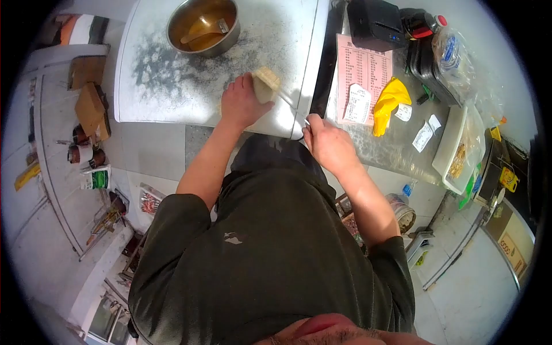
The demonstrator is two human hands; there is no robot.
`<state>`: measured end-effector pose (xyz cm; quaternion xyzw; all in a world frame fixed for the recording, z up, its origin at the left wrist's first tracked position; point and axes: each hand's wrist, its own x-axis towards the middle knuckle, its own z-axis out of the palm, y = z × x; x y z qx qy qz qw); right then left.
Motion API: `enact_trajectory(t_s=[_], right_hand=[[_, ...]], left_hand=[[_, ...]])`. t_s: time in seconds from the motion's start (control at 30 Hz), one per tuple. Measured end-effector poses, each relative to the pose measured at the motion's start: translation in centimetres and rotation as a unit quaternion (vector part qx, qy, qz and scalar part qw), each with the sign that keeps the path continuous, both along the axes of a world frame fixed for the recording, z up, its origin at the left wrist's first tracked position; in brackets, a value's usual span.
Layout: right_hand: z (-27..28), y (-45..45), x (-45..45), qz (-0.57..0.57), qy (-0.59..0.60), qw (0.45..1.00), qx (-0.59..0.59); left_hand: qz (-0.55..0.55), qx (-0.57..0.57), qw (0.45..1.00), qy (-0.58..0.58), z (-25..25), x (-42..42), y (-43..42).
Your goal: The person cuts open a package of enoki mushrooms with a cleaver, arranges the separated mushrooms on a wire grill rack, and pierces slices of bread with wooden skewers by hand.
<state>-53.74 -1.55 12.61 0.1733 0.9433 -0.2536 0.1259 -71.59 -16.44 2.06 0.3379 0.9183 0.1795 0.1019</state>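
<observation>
At the near edge of the white floured table (167, 109), my left hand (242, 103) lies curled against a pale, doughy-looking piece (265, 80) with a yellowish rough edge. Its thumb points to the right, along the near side of the piece. My right hand (330, 141) is closed round the near end of a thin, light, straight tool (288, 102), which looks like a blade seen edge-on. The tool's far end reaches the right side of the piece; its exact kind is unclear. Farther back stands a metal bowl (231, 41) with amber liquid and a ladle (201, 35).
To the right, a metal counter (397, 146) bears a pink printed sheet (359, 69), a yellow bag (391, 103), paper slips (425, 133), a black printer-like box (375, 24) and a white bin (454, 155). Cardboard boxes (92, 109) and jars (80, 152) are at left.
</observation>
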Motion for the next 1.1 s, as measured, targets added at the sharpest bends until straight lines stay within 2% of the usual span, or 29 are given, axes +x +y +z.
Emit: enact_trajectory(t_s=[0.23,0.33,0.53,0.7,0.83,0.93,1.1], right_hand=[[0.2,0.7,-2.9,0.011,-0.049,0.997,-0.054],[-1.4,0.3,-5.0,-0.001,-0.068,0.996,-0.055],[-0.9,0.9,-2.3,-0.021,-0.091,0.993,-0.067],[-4.7,0.4,-4.7,-0.008,-0.075,0.994,-0.082],[-4.2,0.9,-4.6,-0.003,-0.086,0.991,-0.101],[-4.1,1.2,-2.9,-0.013,-0.095,0.99,-0.099],[-7.3,0.2,-5.1,0.0,-0.071,0.994,-0.085]], left_hand=[[-0.016,-0.01,0.999,0.026,0.3,0.1,0.3],[-0.022,0.013,0.999,0.043,-0.2,-0.1,0.3],[-0.024,0.038,0.998,0.045,-0.6,-0.1,0.3],[-0.037,0.036,0.998,0.046,-0.6,-0.1,0.4],[-0.049,0.067,0.993,0.078,-0.6,-0.2,0.7],[-0.042,0.049,0.997,0.052,-0.6,-0.1,0.6],[-0.046,0.042,0.997,0.055,-0.6,-0.1,0.6]])
